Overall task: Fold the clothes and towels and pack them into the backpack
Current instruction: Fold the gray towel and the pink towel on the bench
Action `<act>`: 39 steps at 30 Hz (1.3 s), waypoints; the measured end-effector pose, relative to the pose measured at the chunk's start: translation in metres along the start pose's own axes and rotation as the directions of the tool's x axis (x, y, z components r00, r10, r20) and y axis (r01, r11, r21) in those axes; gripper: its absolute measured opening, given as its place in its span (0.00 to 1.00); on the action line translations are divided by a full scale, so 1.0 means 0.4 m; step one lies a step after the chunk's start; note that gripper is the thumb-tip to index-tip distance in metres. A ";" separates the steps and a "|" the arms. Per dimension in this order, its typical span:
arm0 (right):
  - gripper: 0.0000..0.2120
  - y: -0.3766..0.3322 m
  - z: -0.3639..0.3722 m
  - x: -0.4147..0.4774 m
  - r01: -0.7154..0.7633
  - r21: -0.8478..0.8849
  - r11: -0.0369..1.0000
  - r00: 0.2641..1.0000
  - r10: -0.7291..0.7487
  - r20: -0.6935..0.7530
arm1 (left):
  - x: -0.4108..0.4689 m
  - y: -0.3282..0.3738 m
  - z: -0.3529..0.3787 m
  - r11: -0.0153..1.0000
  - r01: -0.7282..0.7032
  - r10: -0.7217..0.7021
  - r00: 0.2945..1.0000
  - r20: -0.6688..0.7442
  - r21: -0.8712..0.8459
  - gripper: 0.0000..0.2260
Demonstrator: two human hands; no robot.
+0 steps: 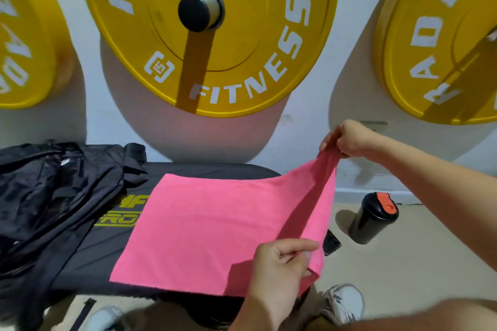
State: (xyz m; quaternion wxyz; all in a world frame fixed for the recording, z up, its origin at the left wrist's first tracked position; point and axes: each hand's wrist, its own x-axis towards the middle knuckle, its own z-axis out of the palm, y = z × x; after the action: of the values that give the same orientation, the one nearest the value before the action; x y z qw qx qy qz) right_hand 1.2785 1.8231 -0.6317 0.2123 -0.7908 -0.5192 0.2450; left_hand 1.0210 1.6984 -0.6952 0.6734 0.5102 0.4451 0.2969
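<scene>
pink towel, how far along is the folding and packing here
Early. Done: the pink towel lies mostly flat on the bench. In hand: the right hand and left hand pinch its right edge, lifted off the bench, seemingly to start a fold. Left: finish folding, then pack it into the black backpack beside it; its contents cannot be seen.

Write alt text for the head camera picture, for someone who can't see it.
A person holds up the right edge of a pink towel spread on a black bench: the right hand pinches the far corner, the left hand the near corner. A black backpack lies at the bench's left end; yellow weight plates hang on the wall behind.
</scene>
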 end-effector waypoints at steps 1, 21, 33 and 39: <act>0.23 -0.040 0.008 0.004 0.033 -0.034 0.999 0.999 -0.034 -0.005 | -0.008 0.005 -0.026 1.000 -0.016 0.015 0.999 -0.033 -0.025 0.16; 0.10 -0.404 0.504 0.227 0.323 0.135 0.937 0.911 -0.346 0.223 | 0.028 -0.196 -0.547 0.934 -0.114 -0.132 0.771 -0.623 -0.338 0.15; 0.06 -0.498 0.841 0.323 0.292 0.119 0.949 0.927 -0.311 0.208 | 0.073 -0.279 -0.678 0.993 0.117 -0.075 0.467 -0.881 -0.022 0.16; 0.04 -0.489 0.878 0.334 0.297 0.107 0.949 0.916 -0.314 0.251 | 0.087 -0.317 -0.688 0.945 0.227 0.116 0.442 -0.890 0.235 0.25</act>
State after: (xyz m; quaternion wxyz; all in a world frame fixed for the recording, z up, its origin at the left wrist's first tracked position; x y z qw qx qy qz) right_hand 0.9700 2.0477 -0.8160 0.2029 -0.6527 -0.6515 0.3293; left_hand 0.7805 1.8061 -0.8491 0.2535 0.3631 0.7911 0.4219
